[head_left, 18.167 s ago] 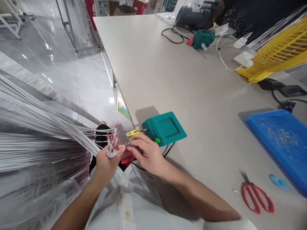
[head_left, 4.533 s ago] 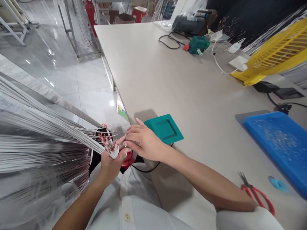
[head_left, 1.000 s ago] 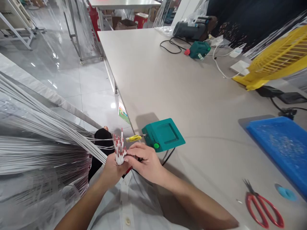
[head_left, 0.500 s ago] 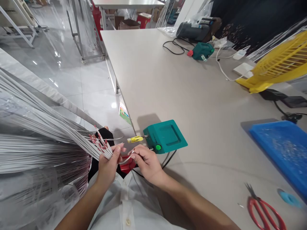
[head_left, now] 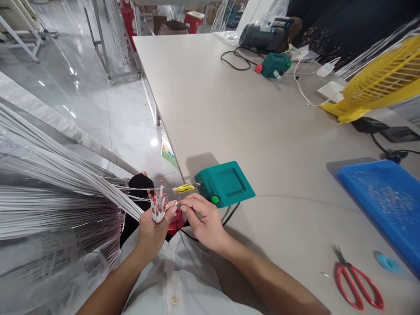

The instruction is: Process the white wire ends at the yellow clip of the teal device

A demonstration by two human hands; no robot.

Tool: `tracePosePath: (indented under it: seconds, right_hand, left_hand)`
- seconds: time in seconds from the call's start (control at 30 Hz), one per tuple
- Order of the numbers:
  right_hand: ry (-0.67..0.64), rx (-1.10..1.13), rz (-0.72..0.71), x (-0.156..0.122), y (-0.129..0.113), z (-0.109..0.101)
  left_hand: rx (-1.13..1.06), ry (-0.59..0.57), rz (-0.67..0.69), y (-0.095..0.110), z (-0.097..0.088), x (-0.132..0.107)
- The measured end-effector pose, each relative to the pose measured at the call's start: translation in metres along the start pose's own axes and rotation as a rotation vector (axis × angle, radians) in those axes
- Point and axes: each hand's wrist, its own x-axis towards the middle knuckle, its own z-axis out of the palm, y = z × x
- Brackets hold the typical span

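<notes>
My left hand (head_left: 151,227) grips a bundle of white wires with red-tipped ends (head_left: 157,205), held upright at the table's near-left corner. The wires trail off to the left into a large sheaf (head_left: 49,183). My right hand (head_left: 201,216) pinches the end of a single white wire (head_left: 177,203) just right of the bundle. A teal box with a green button (head_left: 225,183) sits on the table right beyond my right hand. A yellow clip (head_left: 183,188) sticks out of its left side. A red object lies partly hidden under my hands.
Red-handled scissors (head_left: 357,280) lie at the near right, beside a blue tray (head_left: 383,197) and a small blue disc (head_left: 388,263). A yellow basket (head_left: 377,83), cables, a second teal device (head_left: 274,64) and a dark machine (head_left: 265,30) stand along the far right. Floor and racks lie left.
My left hand has swung the wire bundle from tilted left back to upright. My right hand has lifted a little, with one wire end pinched beside the bundle.
</notes>
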Motion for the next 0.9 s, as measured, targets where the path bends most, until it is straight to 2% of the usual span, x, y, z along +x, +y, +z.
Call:
tracePosePath:
  seconds: [0.13,0.33,0.47,0.57,0.7,0.9]
  right_hand:
    - [0.052,0.023,0.022,0.001,0.002,0.003]
    - [0.016,0.030,0.093,0.003,-0.002,0.006]
    - [0.019,-0.015,0.054,0.004,-0.003,0.008]
    - [0.051,0.027,0.047,0.005,0.000,0.009]
    - [0.046,0.095,0.110,0.006,0.002,0.011]
    - [-0.002,0.087,0.117,0.003,0.000,0.011]
  left_hand:
    - [0.022,-0.004,0.002,0.000,0.000,-0.001]
    - [0.117,0.007,0.012,-0.006,-0.002,-0.001]
    - [0.175,-0.004,0.019,-0.007,-0.002,-0.001]
    - [0.104,-0.008,-0.034,-0.002,0.000,-0.003]
    - [-0.045,-0.006,-0.131,0.006,0.004,-0.006]
    - [-0.107,0.036,-0.124,0.009,0.002,-0.006]
